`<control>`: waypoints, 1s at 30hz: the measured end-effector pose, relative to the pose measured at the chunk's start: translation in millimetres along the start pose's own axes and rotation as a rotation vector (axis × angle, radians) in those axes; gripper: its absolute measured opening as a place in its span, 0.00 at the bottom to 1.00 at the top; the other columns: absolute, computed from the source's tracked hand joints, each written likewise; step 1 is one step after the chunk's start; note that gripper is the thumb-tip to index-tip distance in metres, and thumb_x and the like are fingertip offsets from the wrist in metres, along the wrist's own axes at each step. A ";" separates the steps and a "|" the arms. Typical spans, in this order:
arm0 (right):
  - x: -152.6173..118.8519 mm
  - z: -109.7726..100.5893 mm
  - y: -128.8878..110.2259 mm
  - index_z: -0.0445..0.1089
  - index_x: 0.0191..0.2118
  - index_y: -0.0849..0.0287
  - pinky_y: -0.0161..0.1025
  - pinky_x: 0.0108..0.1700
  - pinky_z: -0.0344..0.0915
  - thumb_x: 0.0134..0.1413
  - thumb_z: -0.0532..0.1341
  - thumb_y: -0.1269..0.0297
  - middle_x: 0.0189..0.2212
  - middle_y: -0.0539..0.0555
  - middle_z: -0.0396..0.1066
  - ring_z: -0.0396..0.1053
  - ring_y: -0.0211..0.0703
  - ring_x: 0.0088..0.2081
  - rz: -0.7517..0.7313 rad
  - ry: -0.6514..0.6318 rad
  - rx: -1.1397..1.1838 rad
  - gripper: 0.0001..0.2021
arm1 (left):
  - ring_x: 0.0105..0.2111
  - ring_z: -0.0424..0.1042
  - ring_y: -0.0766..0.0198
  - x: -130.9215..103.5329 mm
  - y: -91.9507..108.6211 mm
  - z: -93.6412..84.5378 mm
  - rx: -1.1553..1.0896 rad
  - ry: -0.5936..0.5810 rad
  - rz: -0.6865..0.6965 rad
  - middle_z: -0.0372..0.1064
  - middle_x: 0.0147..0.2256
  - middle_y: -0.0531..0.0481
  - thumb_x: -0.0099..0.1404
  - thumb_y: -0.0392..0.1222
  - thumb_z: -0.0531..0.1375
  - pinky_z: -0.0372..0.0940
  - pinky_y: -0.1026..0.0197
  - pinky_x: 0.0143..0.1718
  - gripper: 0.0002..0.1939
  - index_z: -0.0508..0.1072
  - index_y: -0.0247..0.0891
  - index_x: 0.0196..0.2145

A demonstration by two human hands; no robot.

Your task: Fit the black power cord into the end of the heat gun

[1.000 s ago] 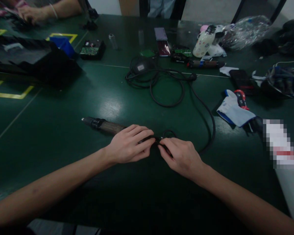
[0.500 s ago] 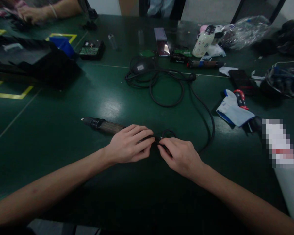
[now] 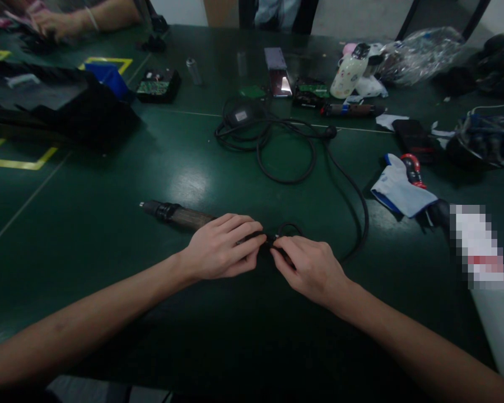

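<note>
Lying beyond hands [image 3: 224,249] clasping a power tool [image 3: 187,218] and pinching a cable end [image 3: 270,239] are a looped cord [image 3: 285,182] and a bottle [image 3: 344,77].

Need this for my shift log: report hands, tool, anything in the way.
Left hand holding brown-and-black cylindrical power tool, tip pointing left. Right hand pinching dark part near its rear end. Looped black cable beyond, not blocking hands.

Bare hands [image 3: 223,248] and forearms [image 3: 121,301]
</note>
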State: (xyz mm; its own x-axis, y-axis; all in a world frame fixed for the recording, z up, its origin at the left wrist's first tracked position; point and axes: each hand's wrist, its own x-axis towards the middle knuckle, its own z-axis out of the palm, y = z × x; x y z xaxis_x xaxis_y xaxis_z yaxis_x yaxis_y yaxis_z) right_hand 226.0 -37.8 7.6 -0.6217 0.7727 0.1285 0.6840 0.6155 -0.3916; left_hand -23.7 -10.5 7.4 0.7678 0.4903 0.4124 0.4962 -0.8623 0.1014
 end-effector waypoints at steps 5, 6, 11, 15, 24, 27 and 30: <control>0.0 0.2 -0.1 0.70 0.47 0.60 0.41 0.40 0.68 0.72 0.55 0.62 0.40 0.57 0.78 0.76 0.45 0.39 -0.002 0.003 0.009 0.09 | 0.52 0.72 0.54 0.3 -0.3 0.5 -0.001 -0.015 -0.011 0.73 0.52 0.44 0.68 0.39 0.61 0.71 0.52 0.51 0.14 0.74 0.36 0.51; 0.0 0.2 -0.1 0.70 0.47 0.60 0.41 0.40 0.68 0.71 0.55 0.62 0.40 0.57 0.78 0.76 0.45 0.39 -0.001 0.001 0.010 0.09 | 0.52 0.72 0.54 0.1 -0.3 0.3 0.000 -0.014 -0.004 0.73 0.52 0.44 0.68 0.39 0.61 0.71 0.52 0.51 0.15 0.74 0.36 0.52; 0.1 0.0 0.0 0.70 0.47 0.61 0.40 0.40 0.68 0.72 0.55 0.63 0.41 0.57 0.78 0.76 0.45 0.40 0.003 -0.011 0.006 0.09 | 0.52 0.72 0.53 -0.5 0.2 -0.5 -0.001 -0.006 0.033 0.73 0.53 0.45 0.68 0.40 0.61 0.71 0.51 0.50 0.18 0.73 0.39 0.54; -0.1 1.3 0.5 0.70 0.47 0.61 0.41 0.39 0.68 0.72 0.54 0.62 0.41 0.56 0.78 0.76 0.45 0.40 0.004 -0.001 -0.002 0.10 | 0.52 0.72 0.54 -0.3 0.2 0.8 -0.009 -0.005 -0.003 0.72 0.52 0.44 0.67 0.39 0.61 0.70 0.52 0.52 0.15 0.74 0.37 0.51; -0.6 0.6 0.6 0.70 0.48 0.61 0.41 0.40 0.68 0.71 0.55 0.62 0.41 0.56 0.78 0.76 0.46 0.41 0.009 -0.010 0.008 0.10 | 0.53 0.71 0.53 -0.8 -1.0 1.1 -0.004 -0.005 0.023 0.72 0.53 0.45 0.68 0.40 0.61 0.70 0.51 0.52 0.17 0.73 0.38 0.54; -0.7 0.2 0.7 0.70 0.48 0.61 0.41 0.39 0.68 0.71 0.55 0.62 0.41 0.56 0.78 0.76 0.46 0.40 0.007 -0.012 0.008 0.10 | 0.53 0.71 0.54 0.0 -0.8 0.6 -0.013 0.000 -0.009 0.72 0.52 0.44 0.68 0.38 0.61 0.70 0.52 0.52 0.14 0.74 0.36 0.50; -1.2 1.1 0.9 0.70 0.48 0.61 0.41 0.40 0.68 0.72 0.55 0.62 0.41 0.56 0.77 0.76 0.45 0.41 0.004 -0.006 0.014 0.10 | 0.53 0.71 0.54 -0.1 0.0 0.0 -0.010 -0.004 -0.002 0.72 0.52 0.44 0.68 0.39 0.61 0.71 0.52 0.51 0.15 0.74 0.36 0.52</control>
State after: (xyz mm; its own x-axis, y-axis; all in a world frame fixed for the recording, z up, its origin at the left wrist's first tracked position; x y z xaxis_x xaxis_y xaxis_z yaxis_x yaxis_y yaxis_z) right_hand 226.9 -38.3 6.1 -0.6214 0.7741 0.1213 0.6812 0.6102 -0.4044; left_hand -23.7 -10.6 7.4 0.7686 0.4921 0.4087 0.4933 -0.8627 0.1111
